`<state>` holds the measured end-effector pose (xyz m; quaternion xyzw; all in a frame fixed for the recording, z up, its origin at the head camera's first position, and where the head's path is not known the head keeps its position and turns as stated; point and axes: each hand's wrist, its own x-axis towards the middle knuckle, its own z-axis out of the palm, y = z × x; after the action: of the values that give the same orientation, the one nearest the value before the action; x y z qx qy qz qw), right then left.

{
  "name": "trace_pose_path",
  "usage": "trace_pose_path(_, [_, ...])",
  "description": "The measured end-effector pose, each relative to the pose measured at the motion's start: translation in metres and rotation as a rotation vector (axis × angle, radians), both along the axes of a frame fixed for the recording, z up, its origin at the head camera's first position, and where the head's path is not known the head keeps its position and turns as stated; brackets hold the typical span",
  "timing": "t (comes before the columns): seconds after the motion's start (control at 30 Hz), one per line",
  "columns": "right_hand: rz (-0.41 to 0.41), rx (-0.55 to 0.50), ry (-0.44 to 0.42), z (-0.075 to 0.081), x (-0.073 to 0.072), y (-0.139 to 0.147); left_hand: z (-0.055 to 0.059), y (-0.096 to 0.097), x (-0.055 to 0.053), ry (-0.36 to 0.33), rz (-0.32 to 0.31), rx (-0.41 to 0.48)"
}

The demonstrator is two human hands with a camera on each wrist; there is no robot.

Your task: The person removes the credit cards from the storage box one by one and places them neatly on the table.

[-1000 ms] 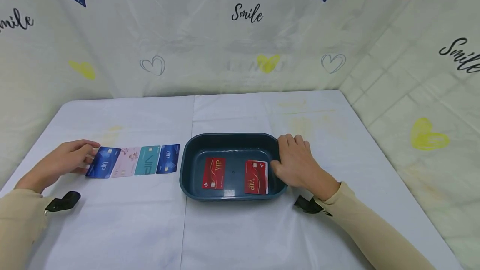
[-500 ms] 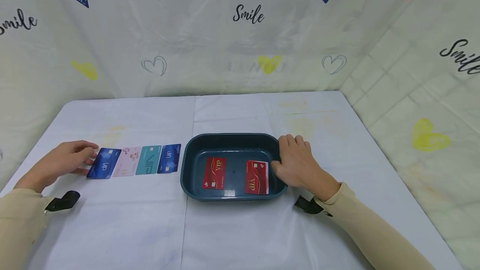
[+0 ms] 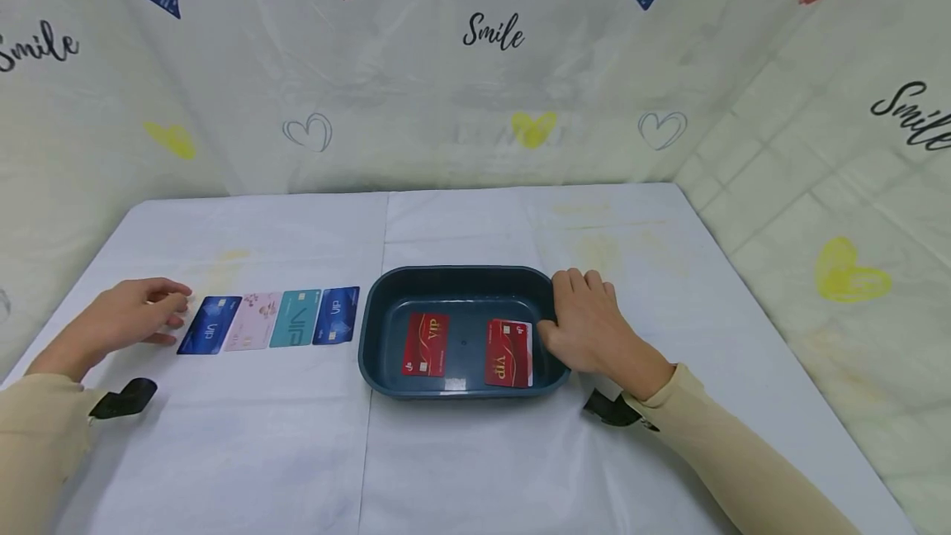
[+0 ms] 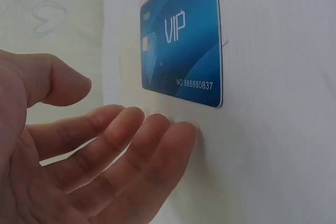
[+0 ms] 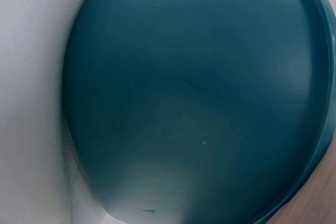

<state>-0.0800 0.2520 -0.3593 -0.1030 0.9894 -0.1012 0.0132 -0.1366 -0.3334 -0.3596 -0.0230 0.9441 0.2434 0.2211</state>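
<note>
A row of VIP cards lies left of the dark teal tray (image 3: 464, 272): a blue card (image 3: 210, 325), a pink card (image 3: 253, 321), a teal card (image 3: 295, 318) and another blue card (image 3: 337, 315). My left hand (image 3: 137, 316) is just left of the outer blue card, fingers relaxed and holding nothing. In the left wrist view its fingertips are close to that card's edge, with a small gap. My right hand (image 3: 590, 324) grips the tray's right rim, fingers over the edge. Inside the tray lie red VIP cards, one on the left (image 3: 426, 344) and one on the right (image 3: 508, 353).
A white cloth covers the table (image 3: 461, 469). Behind it and to the right hangs a pale curtain (image 3: 416, 97) printed with hearts and "Smile". Black straps (image 3: 125, 400) show at both wrists. A pale edge shows beside the right red card.
My left hand has drawn slightly left, off the outer blue card, which now lies with its edge uncovered. The right hand stays on the tray rim. The view has shifted slightly.
</note>
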Motion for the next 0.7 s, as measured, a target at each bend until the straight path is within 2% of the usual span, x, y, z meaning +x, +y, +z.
trace_pose_path(0.13, [0.005,-0.008,0.004,0.000,0.000,0.001,0.004,0.000,0.002,0.008,-0.012,-0.024])
trace_pose_path(0.4, [0.010,-0.013,0.003,-0.001,0.001,0.001,0.013,0.002,0.006,0.069,-0.054,-0.061])
trace_pose_path(0.7, [0.007,-0.015,0.003,0.000,0.001,0.002,0.026,0.016,0.007,0.145,-0.079,-0.093])
